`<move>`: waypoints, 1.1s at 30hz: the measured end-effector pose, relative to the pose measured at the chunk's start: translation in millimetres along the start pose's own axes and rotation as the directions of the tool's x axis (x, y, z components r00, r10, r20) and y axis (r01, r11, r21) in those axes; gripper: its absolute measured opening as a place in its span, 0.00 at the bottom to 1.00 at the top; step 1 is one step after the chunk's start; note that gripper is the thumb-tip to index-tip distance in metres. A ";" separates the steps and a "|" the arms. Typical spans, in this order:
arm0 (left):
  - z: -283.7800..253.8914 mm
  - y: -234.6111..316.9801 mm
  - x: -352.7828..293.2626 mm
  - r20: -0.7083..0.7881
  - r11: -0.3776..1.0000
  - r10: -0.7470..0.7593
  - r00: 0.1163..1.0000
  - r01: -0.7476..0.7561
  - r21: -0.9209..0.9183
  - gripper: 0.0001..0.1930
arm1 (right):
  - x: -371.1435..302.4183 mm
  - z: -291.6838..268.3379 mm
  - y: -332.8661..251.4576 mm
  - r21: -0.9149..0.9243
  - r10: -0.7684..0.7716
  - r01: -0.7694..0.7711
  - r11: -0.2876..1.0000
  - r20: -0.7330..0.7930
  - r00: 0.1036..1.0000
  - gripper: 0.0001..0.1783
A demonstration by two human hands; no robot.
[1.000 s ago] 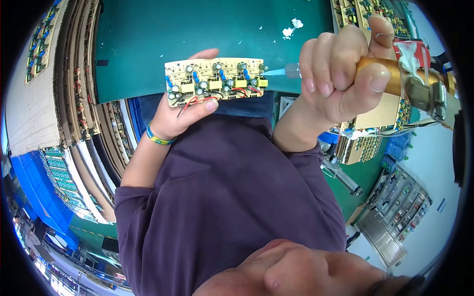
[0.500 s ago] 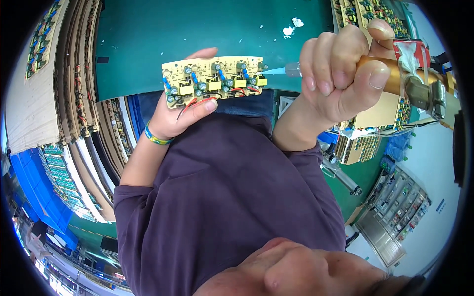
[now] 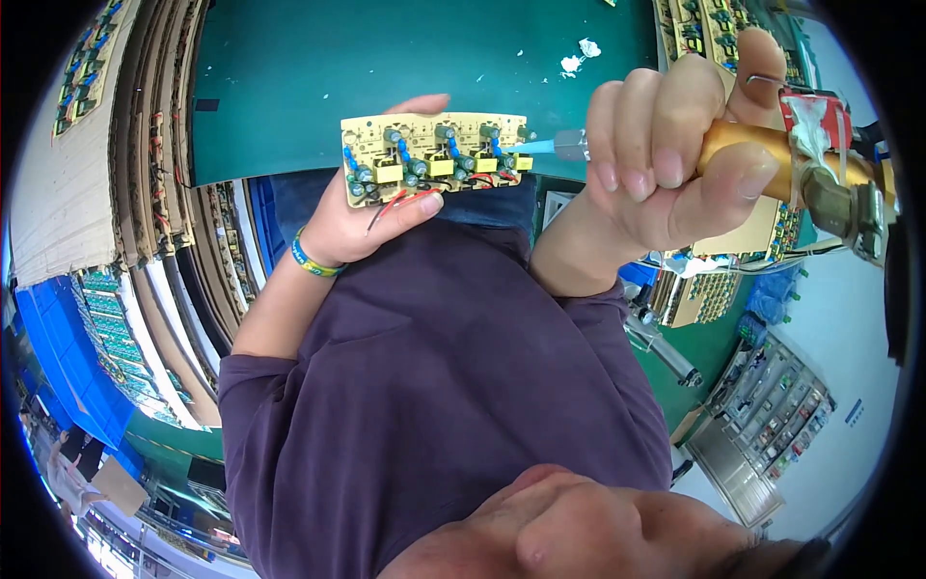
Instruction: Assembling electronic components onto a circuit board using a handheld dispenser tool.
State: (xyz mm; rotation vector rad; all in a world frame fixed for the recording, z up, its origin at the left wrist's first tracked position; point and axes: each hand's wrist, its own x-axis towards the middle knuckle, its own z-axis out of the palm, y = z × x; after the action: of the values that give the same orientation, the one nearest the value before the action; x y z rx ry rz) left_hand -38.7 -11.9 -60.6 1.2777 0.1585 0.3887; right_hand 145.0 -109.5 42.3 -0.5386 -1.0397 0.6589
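Note:
My left hand (image 3: 352, 227) grips a tan circuit board (image 3: 420, 135) by its left part, thumb along the near edge and fingers behind. Blue, green and yellow components stand in rows on the board, and red and black wires hang off its near edge. In my right hand (image 3: 656, 145) is a glue dispensing gun (image 3: 743, 150) with a gold barrel, my fingers wrapped round it. Its light-blue tapered nozzle (image 3: 542, 148) points left, the tip over the board's right end among the components. Whether the tip touches the board I cannot tell.
Below the board lies a green tabletop (image 3: 386, 58) with white smears (image 3: 579, 60) on it. Cardboard layers (image 3: 68, 193) with boards are stacked at left. More circuit boards (image 3: 709, 24) lie at far right. Another person (image 3: 68, 482) stands in the left background.
My left hand has brought the circuit board a little to the right. The nozzle tip now overlaps the board's right end farther in. My right hand has shifted only slightly.

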 end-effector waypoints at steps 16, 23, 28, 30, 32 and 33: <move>6.6 3.8 0.4 0.018 0.998 -0.018 1.000 0.019 -0.058 0.33 | -8.5 5.5 8.5 -0.027 0.024 -0.025 0.999 -0.027 0.999 0.26; 4.6 1.8 0.2 0.012 0.999 -0.014 1.000 0.014 -0.049 0.33 | -5.3 1.7 4.4 -0.020 0.024 -0.023 1.000 0.017 1.000 0.31; 2.4 -5.5 0.1 -0.026 0.996 -0.033 0.999 0.031 -0.088 0.32 | -5.5 2.8 3.1 0.017 0.013 -0.014 1.000 0.066 0.998 0.32; 0.8 -8.6 1.1 -0.034 0.991 -0.043 0.999 0.038 -0.131 0.32 | -6.7 3.5 3.5 0.018 0.014 -0.015 1.000 0.070 0.997 0.32; 2.8 -7.5 1.0 -0.051 0.970 -0.078 0.996 0.064 -0.233 0.32 | -7.9 4.1 4.3 0.044 0.016 -0.021 0.999 0.114 0.993 0.32; 3.4 -8.2 1.2 -0.052 0.970 -0.078 0.996 0.064 -0.234 0.32 | -10.5 5.3 5.0 0.043 0.018 -0.023 0.999 0.113 0.993 0.32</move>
State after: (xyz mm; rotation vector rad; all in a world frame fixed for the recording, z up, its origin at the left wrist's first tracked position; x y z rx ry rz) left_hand -34.9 -16.4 -67.3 1.0268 0.2036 0.3729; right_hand 135.4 -113.0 34.8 -0.4780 -1.1240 0.7357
